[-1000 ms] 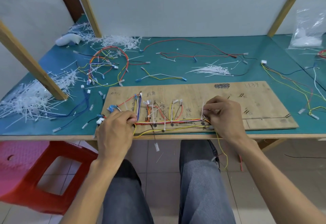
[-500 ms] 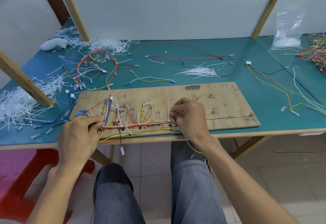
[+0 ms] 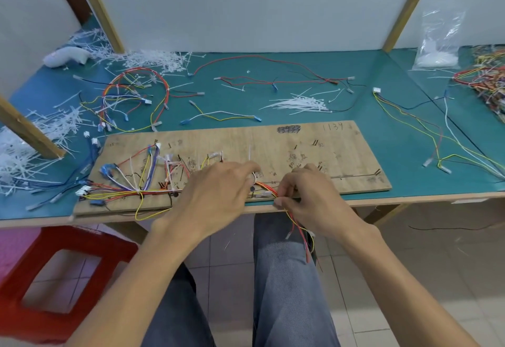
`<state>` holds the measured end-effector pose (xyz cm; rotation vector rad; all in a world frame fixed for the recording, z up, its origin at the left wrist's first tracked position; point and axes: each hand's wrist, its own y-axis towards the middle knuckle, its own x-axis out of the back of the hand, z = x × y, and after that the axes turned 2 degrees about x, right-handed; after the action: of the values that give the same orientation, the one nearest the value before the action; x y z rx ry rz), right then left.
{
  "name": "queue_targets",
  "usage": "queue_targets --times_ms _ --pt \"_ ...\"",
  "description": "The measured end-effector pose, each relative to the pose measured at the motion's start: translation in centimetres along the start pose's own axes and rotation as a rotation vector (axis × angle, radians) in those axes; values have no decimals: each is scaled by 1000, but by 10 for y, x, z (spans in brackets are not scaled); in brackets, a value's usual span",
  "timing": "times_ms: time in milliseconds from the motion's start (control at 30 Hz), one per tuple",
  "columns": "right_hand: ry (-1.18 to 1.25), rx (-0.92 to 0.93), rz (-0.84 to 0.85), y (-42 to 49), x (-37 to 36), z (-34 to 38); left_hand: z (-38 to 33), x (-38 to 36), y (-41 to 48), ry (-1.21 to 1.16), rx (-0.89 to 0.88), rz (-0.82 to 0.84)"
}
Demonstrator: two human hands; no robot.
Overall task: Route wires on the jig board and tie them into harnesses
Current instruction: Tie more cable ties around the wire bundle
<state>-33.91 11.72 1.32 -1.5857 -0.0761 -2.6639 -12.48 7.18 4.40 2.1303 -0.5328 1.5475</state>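
Note:
A wooden jig board (image 3: 314, 139) lies along the table's front edge. A bundle of red, yellow, blue and white wires (image 3: 131, 192) runs along its near side, tied with a white cable tie near the left. My left hand (image 3: 218, 191) rests palm down over the bundle's middle, its fingertips at a white cable tie (image 3: 250, 155) that stands up from the board. My right hand (image 3: 314, 199) pinches the red and yellow wire ends (image 3: 297, 226) where they leave the board and hang over the table edge.
Loose white cable ties (image 3: 300, 105) lie behind the board, with more heaped at the far left (image 3: 16, 163). A finished harness (image 3: 131, 95) and stray wires (image 3: 273, 73) lie on the green table. A wire pile (image 3: 489, 81), plastic bag (image 3: 437, 43) and red stool (image 3: 54, 278) flank me.
My left hand has slid right along the bundle, from its left end to the middle, close to my right hand. The tied left part of the bundle has come into sight.

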Motion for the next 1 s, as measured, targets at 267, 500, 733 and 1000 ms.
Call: queue_targets --times_ms 267,500,733,1000 --pt "-255 53 17 -11 9 2 -5 -5 9 153 43 91" --pt "-71 11 -18 -18 7 -17 -5 2 18 161 51 195" --pt "-159 89 -145 -24 8 -20 -8 -2 22 192 62 214" --pt "-279 68 -89 -16 24 -17 -4 -14 11 109 128 117"
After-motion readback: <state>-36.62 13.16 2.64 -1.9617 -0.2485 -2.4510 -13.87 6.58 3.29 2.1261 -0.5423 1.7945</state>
